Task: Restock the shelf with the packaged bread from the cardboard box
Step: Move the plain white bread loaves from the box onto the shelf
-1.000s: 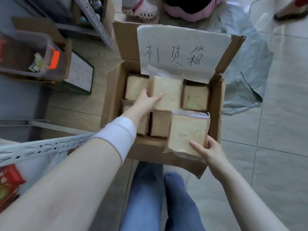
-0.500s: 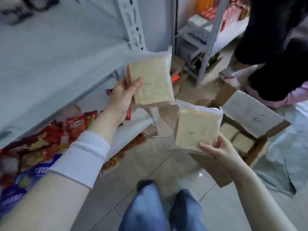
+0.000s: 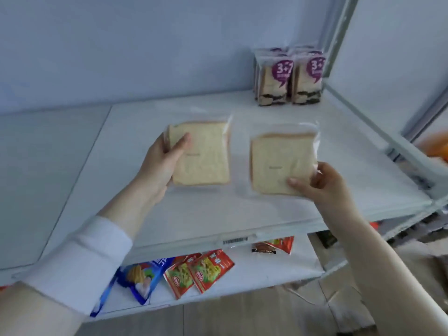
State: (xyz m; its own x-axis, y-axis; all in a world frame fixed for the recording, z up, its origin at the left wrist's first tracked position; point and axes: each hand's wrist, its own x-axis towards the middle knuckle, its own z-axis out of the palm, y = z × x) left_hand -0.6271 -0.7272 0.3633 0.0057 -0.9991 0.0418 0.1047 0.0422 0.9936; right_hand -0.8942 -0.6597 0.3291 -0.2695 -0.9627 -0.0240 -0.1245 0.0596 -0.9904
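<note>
Over white shelf [image 3: 266, 212], square glossy left pack [image 3: 206, 154], right pack [image 3: 283, 161]

the left hand [image 3: 161, 166] grips one bread packet [image 3: 201, 154] by its left edge, thumb across the front, over the white shelf [image 3: 145, 214]. the right hand [image 3: 322, 183] pinches a second bread packet [image 3: 282, 163] at its lower right corner, just beside the first and not touching it. both packets sit in clear wrap (whether they rest on the shelf cannot be told). at the back right corner stand purple-labelled sandwich packs [image 3: 289, 78], upright. on the lower shelf [image 3: 254, 280] lie red snack packets [image 3: 201, 272] and a blue packet [image 3: 139, 278].
</note>
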